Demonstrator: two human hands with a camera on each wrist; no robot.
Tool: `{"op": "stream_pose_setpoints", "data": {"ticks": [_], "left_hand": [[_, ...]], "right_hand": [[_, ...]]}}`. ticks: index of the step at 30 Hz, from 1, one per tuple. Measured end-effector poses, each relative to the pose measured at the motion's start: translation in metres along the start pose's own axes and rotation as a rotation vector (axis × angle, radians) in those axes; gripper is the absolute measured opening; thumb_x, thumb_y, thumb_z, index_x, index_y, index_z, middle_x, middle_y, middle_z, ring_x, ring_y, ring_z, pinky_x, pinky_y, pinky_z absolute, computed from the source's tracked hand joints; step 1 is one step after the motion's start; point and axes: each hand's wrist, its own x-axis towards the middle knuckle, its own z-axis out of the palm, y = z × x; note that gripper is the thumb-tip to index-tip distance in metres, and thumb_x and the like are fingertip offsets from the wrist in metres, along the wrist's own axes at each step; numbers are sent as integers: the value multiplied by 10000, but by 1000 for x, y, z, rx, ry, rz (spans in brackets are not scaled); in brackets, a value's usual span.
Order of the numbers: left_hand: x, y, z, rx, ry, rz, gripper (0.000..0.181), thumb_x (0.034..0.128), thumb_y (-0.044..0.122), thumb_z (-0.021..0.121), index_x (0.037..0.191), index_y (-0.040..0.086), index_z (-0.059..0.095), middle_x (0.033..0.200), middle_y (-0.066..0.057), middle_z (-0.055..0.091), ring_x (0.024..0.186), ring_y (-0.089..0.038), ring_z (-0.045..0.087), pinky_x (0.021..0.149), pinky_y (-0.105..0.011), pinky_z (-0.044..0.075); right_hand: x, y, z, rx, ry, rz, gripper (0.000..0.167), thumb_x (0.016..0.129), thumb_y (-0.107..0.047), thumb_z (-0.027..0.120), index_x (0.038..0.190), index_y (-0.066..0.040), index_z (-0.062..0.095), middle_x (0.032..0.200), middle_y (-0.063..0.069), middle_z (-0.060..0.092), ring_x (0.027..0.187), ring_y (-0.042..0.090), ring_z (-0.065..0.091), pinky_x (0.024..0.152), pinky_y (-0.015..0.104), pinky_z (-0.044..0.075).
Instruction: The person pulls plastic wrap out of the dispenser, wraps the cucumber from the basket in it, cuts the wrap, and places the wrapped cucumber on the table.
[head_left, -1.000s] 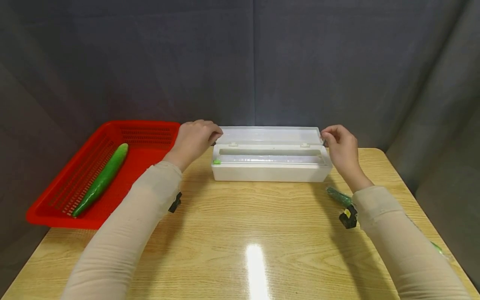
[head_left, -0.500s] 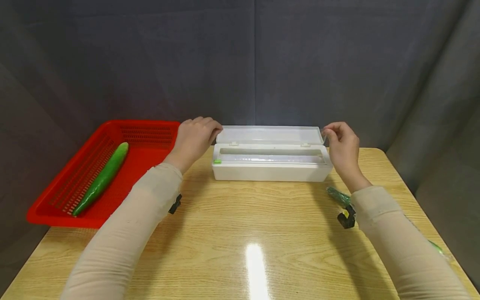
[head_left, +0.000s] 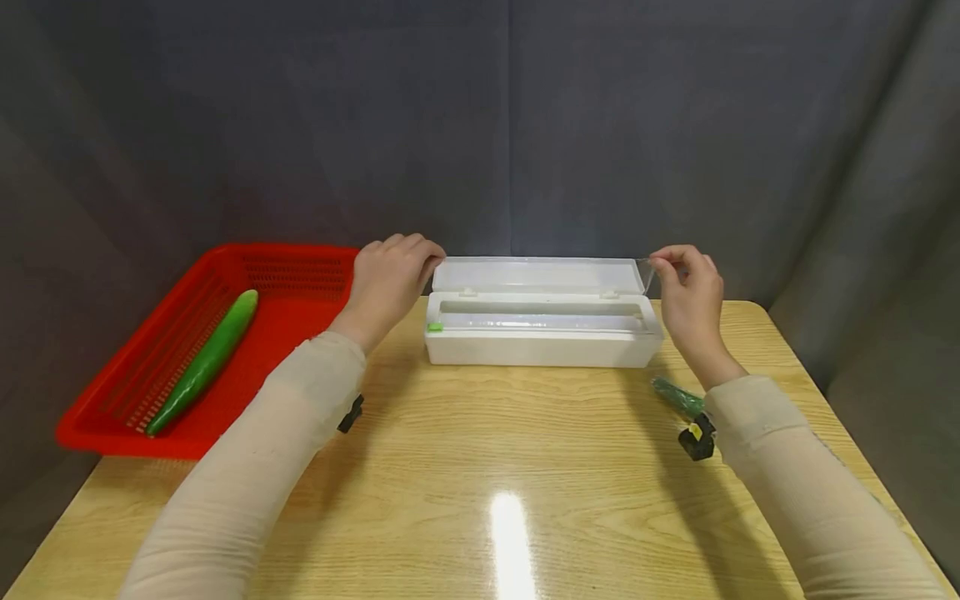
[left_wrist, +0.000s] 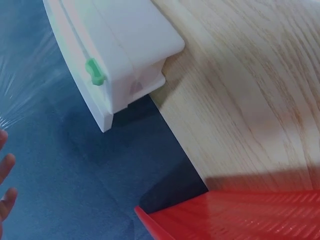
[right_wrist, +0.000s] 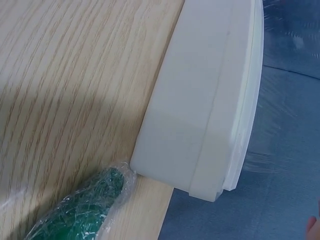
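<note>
A white cling film dispenser box (head_left: 543, 348) stands at the back middle of the table, its lid (head_left: 536, 275) tipped back. Inside lies a roll of film (head_left: 536, 322), and a green slide cutter (left_wrist: 94, 71) sits at the left end. My left hand (head_left: 392, 285) pinches a clear sheet of cling film (left_wrist: 17, 95) beside the lid's left corner; creases converge at its fingertips. At the lid's right corner my right hand (head_left: 690, 304) pinches the other side of the film. The sheet stretches between both hands behind the box in the wrist views.
A red basket (head_left: 82, 433) at the left holds a green cucumber (head_left: 202, 362). To the right, near my right wrist, lies a film-wrapped green cucumber (right_wrist: 82, 210), partly hidden by the arm in the head view. A grey curtain (head_left: 510, 125) hangs behind the table (head_left: 480, 450).
My right hand has shifted slightly right, away from the lid's corner, and more film shows beside it. The left hand has risen slightly. The box stays in place.
</note>
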Motion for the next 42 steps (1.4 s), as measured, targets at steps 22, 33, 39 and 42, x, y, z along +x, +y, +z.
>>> {"op": "stream_pose_setpoints", "data": {"ticks": [22,33,39,42], "left_hand": [[3,12,-29,-342,-90,-361,176,993,289,619,1113,229,733,1062,56,680,838,-156,573,726,-394,434],[1,12,-35,-359,-31,-370,191,987,318,624,1109,214,726,1023,46,655,814,-176,554,748,-427,423],[3,14,-39,-378,-24,-391,216,991,342,611,1127,214,719,1010,33,679,791,-188,548,740,-417,414],[5,15,-42,-414,-11,-412,212,987,347,618,1120,218,721,1003,43,681,805,-177,550,773,-426,405]], "right_hand": [[8,-19,-3,37,72,-38,170,930,-127,674,989,32,687,872,18,626,838,-47,450,812,231,373],[13,-24,-6,73,109,-63,116,934,-95,680,970,15,694,814,-231,540,829,-46,452,802,231,368],[17,-30,-12,77,108,-59,153,935,-120,679,990,22,697,819,-245,527,846,-31,461,816,206,355],[18,-33,-14,81,113,-52,146,936,-132,676,989,1,702,819,-252,528,852,-20,469,823,201,353]]}}
